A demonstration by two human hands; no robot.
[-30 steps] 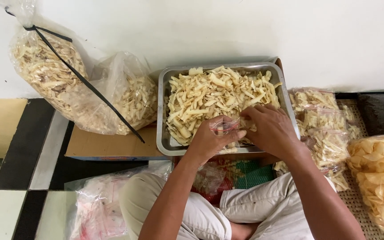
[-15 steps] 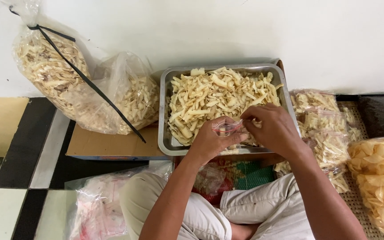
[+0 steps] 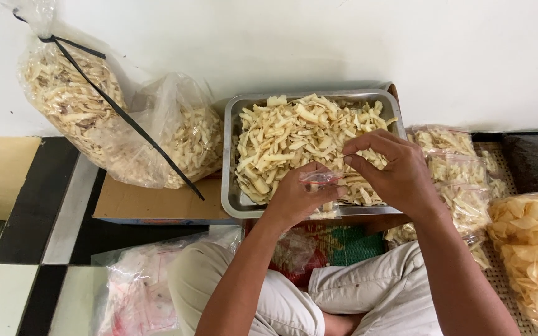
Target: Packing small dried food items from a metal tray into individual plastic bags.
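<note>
Fingers [image 3: 368, 146] over chip tray [image 3: 231, 186]; checkered floor [image 3: 38, 205], white wall [image 3: 344, 43], prob. plaster.

- The scene is bright and evenly lit, with soft daylight and no single strong source to be seen.
- The plain white wall [image 3: 319, 43] reads smooth and slightly washed out, with almost no texture.
- A soft shadow lies on the wall just above the rectangular silver metal tray [image 3: 230, 155], and another beside the large clear plastic bag of pale strip crisps [image 3: 94, 118].
- Small glints show on the tray's rim and on the crinkled plastic.
- Focus is sharp across the middle; the left hand [image 3: 297, 199] and right hand [image 3: 393, 174] show no motion blur.
- Straight floor lines bend slightly towards the left edge.
</note>
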